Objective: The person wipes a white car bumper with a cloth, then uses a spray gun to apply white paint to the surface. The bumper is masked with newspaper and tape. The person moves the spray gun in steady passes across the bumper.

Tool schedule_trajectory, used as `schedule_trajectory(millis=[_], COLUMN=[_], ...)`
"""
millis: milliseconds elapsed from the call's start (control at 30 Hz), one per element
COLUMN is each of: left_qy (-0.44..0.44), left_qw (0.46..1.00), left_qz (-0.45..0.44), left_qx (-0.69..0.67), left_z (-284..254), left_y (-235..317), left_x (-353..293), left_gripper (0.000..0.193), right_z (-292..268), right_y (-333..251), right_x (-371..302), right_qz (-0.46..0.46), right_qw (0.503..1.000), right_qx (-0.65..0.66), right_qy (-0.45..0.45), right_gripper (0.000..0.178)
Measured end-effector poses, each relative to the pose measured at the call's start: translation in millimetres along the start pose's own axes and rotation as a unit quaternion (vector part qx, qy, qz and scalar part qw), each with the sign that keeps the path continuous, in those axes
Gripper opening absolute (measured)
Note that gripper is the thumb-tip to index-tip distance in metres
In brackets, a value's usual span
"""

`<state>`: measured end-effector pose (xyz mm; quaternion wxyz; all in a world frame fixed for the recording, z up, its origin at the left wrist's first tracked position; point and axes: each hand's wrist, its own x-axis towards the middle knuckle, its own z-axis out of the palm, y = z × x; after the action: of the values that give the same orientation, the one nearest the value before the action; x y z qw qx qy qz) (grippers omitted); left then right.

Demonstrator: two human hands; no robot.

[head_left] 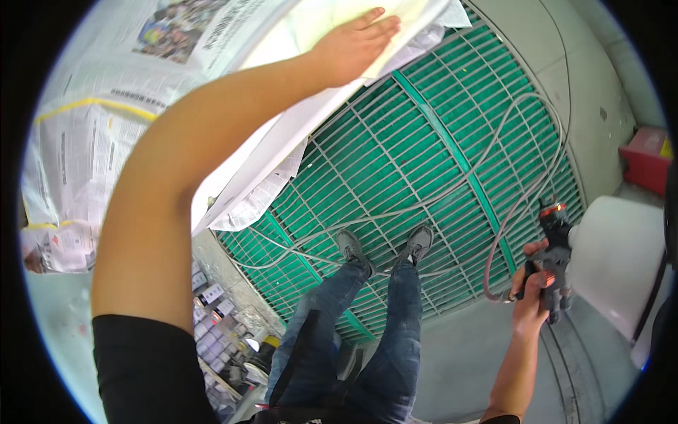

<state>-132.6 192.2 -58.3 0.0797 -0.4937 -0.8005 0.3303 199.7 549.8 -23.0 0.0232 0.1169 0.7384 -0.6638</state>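
My left hand (357,48) lies on a smooth white and pale yellow panel (282,49) at the upper middle, fingers stretched out with nothing held. At the right, my right hand (531,300) is wrapped round the handle of a dark spray gun (556,258) with orange-red lit parts. A large white container (618,254) stands against the gun's right side and appears joined to it; its far end runs into the dark rim. From the gun's lower end a grey hose (489,272) leads off. Newspaper sheets (92,152) with yellow tape cover the surface left of the panel.
I stand on a metal grating (381,177) over green matting. The hose loops across it near my shoes (418,244). Several small boxes and containers (212,332) crowd the lower left. A red box (646,159) sits by the wall at the far right.
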Motion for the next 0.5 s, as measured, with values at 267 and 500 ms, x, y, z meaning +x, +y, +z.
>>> schedule_trajectory(millis=[267,500], left_qy=[-0.264,-0.276], left_qw=[0.905,0.906], left_qz=[0.333,0.32], left_qx=[-0.019,0.018], left_z=[18,54], left_y=[77,80], left_x=[-244,-137], left_gripper=[0.056,0.062], right_z=[-16,39], right_y=[62,146], right_x=[-36,-56], right_qz=[0.026,0.029], right_qw=[0.993,0.998], right_qx=[0.103,0.054], right_qy=[0.042,0.023], right_gripper=[0.014,0.031])
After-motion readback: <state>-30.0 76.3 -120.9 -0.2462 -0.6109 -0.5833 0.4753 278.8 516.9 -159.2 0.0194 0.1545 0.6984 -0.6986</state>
